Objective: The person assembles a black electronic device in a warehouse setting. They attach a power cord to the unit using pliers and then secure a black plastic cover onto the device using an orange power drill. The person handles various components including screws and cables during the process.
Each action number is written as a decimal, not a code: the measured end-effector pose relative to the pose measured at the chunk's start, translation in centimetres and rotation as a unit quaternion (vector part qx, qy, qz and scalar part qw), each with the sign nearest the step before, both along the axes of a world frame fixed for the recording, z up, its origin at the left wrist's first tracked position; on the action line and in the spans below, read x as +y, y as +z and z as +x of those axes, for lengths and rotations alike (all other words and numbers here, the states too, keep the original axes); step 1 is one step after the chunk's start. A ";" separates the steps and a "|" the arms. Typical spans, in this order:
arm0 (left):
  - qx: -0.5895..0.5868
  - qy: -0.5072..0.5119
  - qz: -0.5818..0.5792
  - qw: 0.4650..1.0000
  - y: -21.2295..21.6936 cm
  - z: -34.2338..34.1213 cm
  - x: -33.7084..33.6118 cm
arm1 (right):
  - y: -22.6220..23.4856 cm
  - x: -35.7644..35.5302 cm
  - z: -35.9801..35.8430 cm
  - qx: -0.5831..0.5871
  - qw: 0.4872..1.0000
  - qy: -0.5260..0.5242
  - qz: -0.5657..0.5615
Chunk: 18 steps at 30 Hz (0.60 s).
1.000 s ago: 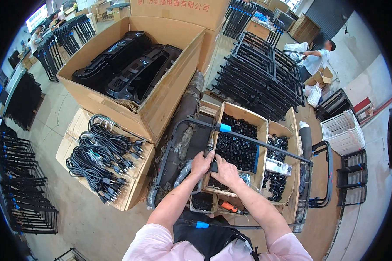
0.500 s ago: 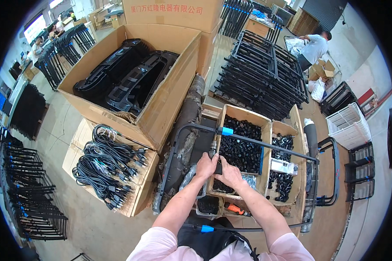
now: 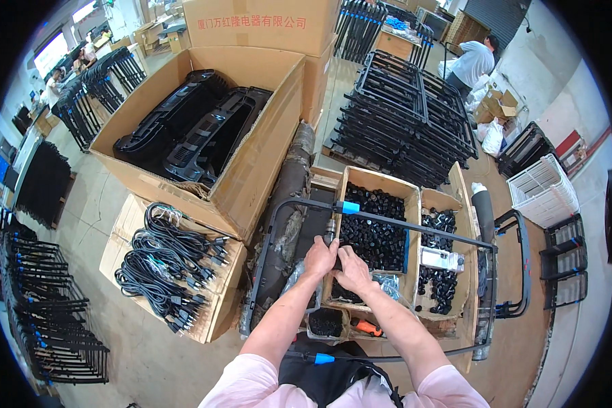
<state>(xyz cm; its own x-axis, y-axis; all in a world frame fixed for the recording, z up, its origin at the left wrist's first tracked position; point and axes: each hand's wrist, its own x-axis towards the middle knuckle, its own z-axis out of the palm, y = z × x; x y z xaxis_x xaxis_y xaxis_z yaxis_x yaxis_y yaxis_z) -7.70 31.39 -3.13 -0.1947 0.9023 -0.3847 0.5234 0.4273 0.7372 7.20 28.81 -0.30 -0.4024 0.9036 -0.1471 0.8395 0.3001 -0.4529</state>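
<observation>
I read this as a factory workshop floor. Near, a black tube frame [image 3: 421,227] lies across wooden bins [image 3: 413,204] of small black parts [image 3: 370,234]. To the left I see bundled power cords [image 3: 160,262] and a big carton [image 3: 251,170] holding moulded black shells [image 3: 204,146]. Farther off, I make out stacked metal frames [image 3: 394,129], a person [image 3: 474,64] at the far right, and a grey roller shutter [image 3: 503,17].

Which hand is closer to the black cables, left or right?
Left. The left hand is to the right of the cables; the right hand is farther right, beyond the left one.
</observation>
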 end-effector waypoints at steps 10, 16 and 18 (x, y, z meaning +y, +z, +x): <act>0.001 -0.003 0.012 1.000 -0.3 0.2 -1.1 | -0.8 -1.4 -0.1 0.028 0.999 -0.022 0.018; -0.003 0.006 0.030 1.000 -1.3 0.0 -1.7 | 0.4 -2.1 -0.6 0.029 0.999 -0.032 -0.007; 0.000 0.007 0.035 0.999 -1.3 0.2 -1.9 | 0.1 -2.3 -0.4 0.032 0.999 -0.030 -0.001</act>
<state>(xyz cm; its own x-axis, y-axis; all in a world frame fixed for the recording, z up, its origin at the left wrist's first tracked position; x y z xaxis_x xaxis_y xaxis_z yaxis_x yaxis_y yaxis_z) -7.51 29.49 -4.45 -0.2078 0.9239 -0.3212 0.5172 0.3825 0.7656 6.81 26.48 -0.23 -0.3566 0.9260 -0.1238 0.8253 0.2501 -0.5064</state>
